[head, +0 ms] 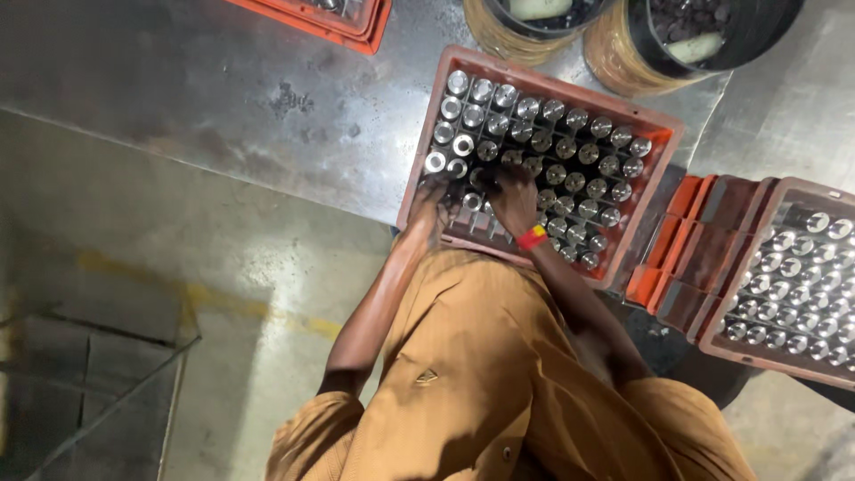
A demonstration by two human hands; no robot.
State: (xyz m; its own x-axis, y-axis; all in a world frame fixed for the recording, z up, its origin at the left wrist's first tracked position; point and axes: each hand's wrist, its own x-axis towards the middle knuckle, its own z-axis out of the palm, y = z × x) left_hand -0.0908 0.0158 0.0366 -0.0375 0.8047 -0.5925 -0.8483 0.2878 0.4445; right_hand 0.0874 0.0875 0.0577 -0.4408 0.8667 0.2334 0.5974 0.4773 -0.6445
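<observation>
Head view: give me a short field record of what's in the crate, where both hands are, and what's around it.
crate: red plastic crate on a metal table, gridded
contents: shiny metal cylinders standing upright in most cells
left hand: left hand at the crate's near-left cells; grip unclear
right hand: right hand among the cylinders, red wristband
right side: second crate of similar cylinders
far edge: two round bins

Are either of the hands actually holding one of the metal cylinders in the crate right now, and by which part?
Cannot be told. Both hands, left and right, rest among the cylinders in the crate, but blur hides any grip.
</observation>
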